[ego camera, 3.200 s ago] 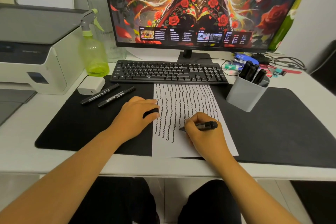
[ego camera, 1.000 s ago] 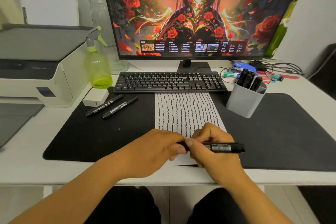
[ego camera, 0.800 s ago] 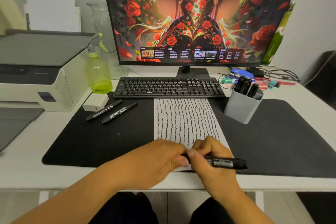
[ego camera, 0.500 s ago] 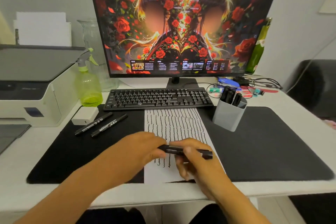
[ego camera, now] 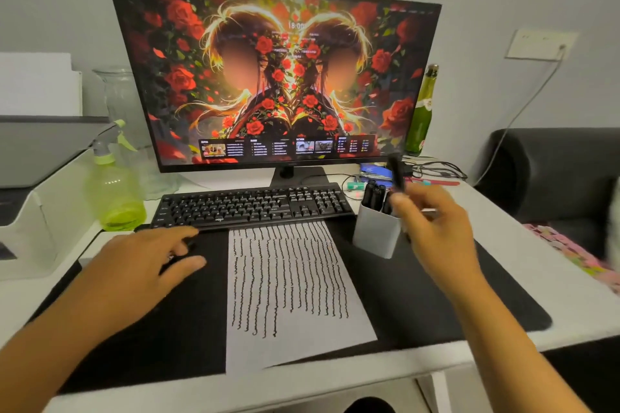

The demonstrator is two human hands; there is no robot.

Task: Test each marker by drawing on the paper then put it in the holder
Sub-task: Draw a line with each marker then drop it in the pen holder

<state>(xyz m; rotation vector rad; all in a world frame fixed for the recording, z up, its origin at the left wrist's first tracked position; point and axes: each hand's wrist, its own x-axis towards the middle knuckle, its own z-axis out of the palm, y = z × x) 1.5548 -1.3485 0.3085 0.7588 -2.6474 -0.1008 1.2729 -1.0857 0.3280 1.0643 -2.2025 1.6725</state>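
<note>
A white paper (ego camera: 288,278) covered in black wavy lines lies on the black desk mat (ego camera: 419,295). A grey holder (ego camera: 377,235) with several black markers in it stands to the right of the paper's far end. My right hand (ego camera: 432,228) grips a black marker (ego camera: 396,171) upright, just above the holder's right side; the marker is blurred. My left hand (ego camera: 147,261) hovers low over the mat left of the paper, fingers spread. The loose markers that lay there are hidden beneath it.
A black keyboard (ego camera: 251,204) and a large monitor (ego camera: 275,77) sit behind the paper. A green spray bottle (ego camera: 114,191) and a printer (ego camera: 33,178) are on the left. A green glass bottle (ego camera: 421,111) and cables (ego camera: 432,171) are behind the holder.
Both hands held the marker together over the paper's near end. Now my right hand has carried it up and right to the holder, and my left hand has moved left over the mat.
</note>
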